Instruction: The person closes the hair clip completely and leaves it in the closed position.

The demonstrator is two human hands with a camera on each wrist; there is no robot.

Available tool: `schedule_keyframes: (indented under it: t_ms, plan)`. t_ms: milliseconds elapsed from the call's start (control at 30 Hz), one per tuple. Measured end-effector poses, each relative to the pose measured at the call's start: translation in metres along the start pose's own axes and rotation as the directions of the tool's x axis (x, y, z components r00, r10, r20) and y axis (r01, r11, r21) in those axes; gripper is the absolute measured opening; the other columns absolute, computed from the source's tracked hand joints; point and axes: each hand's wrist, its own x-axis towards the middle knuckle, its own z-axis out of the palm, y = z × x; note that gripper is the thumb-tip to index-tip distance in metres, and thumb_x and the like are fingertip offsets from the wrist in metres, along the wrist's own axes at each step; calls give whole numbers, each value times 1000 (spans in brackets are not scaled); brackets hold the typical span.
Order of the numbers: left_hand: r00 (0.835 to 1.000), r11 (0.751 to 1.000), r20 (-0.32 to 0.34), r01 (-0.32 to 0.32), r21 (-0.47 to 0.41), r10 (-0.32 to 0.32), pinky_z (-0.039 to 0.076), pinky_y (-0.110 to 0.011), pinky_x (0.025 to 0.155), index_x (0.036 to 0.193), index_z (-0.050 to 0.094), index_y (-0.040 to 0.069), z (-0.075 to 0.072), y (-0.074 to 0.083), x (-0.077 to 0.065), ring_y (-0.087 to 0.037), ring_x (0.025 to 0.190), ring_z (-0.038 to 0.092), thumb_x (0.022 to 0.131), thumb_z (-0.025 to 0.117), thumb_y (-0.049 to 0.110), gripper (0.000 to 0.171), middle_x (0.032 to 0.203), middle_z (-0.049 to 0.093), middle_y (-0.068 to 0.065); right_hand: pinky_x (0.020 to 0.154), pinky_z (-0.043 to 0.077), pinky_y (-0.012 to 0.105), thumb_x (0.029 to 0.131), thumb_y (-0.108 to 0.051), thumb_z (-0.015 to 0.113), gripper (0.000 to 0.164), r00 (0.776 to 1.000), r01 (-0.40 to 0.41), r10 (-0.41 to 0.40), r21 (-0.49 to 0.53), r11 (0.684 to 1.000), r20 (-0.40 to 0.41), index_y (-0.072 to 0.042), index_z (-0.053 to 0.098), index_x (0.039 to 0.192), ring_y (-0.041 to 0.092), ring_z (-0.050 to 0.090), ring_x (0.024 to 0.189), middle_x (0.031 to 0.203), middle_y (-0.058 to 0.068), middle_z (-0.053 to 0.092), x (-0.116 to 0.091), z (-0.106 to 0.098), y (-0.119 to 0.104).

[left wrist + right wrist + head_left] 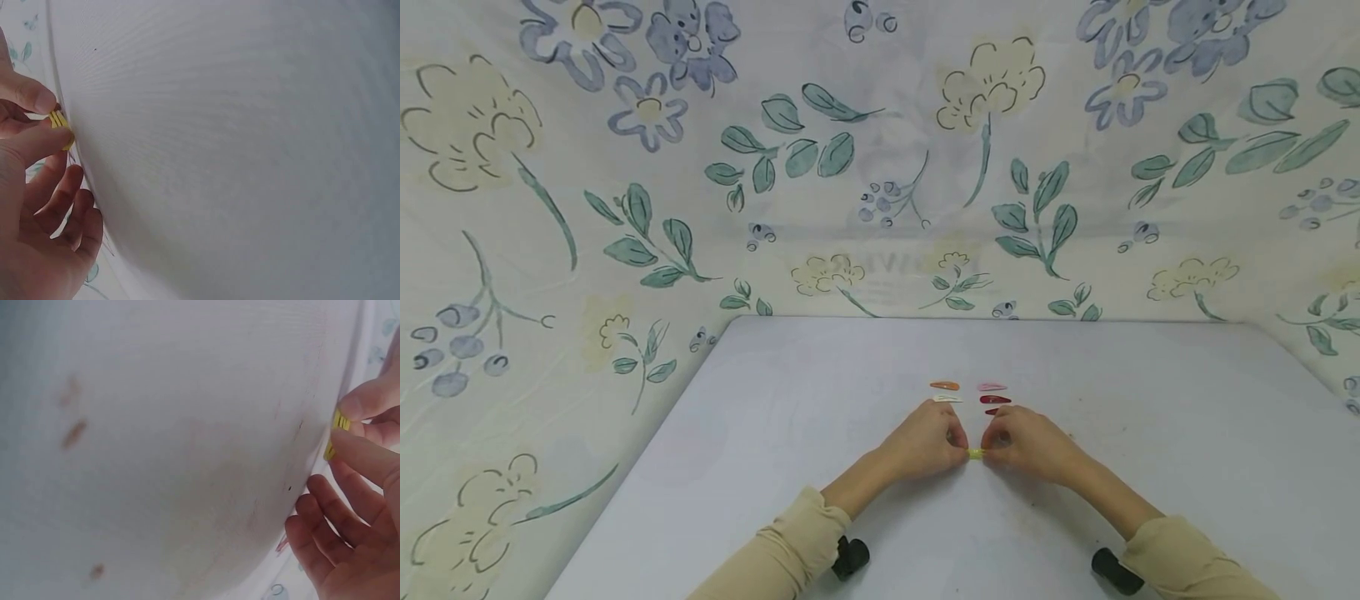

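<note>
Between my two hands is a small yellow hair clip (975, 454), pinched at both ends just over the white table. My left hand (928, 442) grips one end between thumb and index finger; the other fingers curl loosely in the left wrist view. At the opposite end, my right hand (1030, 442) pinches the same yellow clip (338, 420) with thumb and index finger. Fingertips cover much of it. Beyond the hands lie an orange clip (944, 386), a white clip (947, 399), a pink clip (992, 387) and a red clip (995, 400). Another red clip (991, 412) is partly hidden behind the right hand.
The white table (805, 375) ends at a back edge against a floral cloth (910, 250). A black cylindrical object (853, 558) shows beside the left sleeve, and a similar black one (1117, 572) beside the right sleeve. Small brown marks dot the tabletop on the right.
</note>
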Motion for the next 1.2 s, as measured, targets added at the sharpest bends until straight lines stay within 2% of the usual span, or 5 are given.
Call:
schedule_keyframes:
  t_ms: [233, 400, 633, 800, 1200]
  plan:
    - [1000, 999, -8, -13, -34, 13, 44, -22, 81, 75, 73, 13, -1, 0, 0, -10, 89, 51, 80, 74, 11, 6, 78, 61, 10, 77, 49, 34, 80, -10, 78, 6, 999, 54, -54, 33, 998, 2, -13, 73, 82, 10, 55, 80, 82, -9, 62, -1, -3, 4]
    - [999, 999, -24, -26, -37, 25, 41, -19, 74, 77, 72, 14, -2, 0, -1, -8, 82, 48, 81, 72, 10, 6, 70, 59, 12, 80, 50, 36, 80, -9, 78, 9, 999, 54, -53, 70, 996, -9, -12, 71, 86, 11, 58, 83, 83, -9, 65, -3, -4, 3]
    - [999, 995, -41, -38, -88, 34, 41, -19, 70, 77, 70, 16, -2, -3, -2, -4, 74, 49, 81, 71, 11, 7, 68, 58, 13, 69, 48, 26, 82, -8, 77, 10, 999, 38, -35, 134, 990, -23, -11, 70, 88, 8, 54, 76, 81, -8, 63, -3, -2, 5]
    - [999, 994, -48, -16, -106, 11, 40, -20, 69, 78, 69, 17, -4, -3, -3, -4, 74, 48, 83, 71, 13, 7, 68, 55, 14, 67, 48, 24, 83, -9, 77, 10, 999, 23, -19, 167, 986, -28, -11, 70, 89, 8, 54, 73, 79, -7, 63, -4, -3, 2]
    - [996, 984, -81, 7, -175, -21, 41, -22, 70, 83, 68, 15, -11, -2, -10, -7, 78, 49, 87, 67, 13, 4, 74, 58, 9, 69, 50, 25, 85, -9, 74, 8, 995, 71, -54, 225, 972, -80, -10, 71, 92, 9, 57, 77, 82, -6, 64, -3, -5, 1]
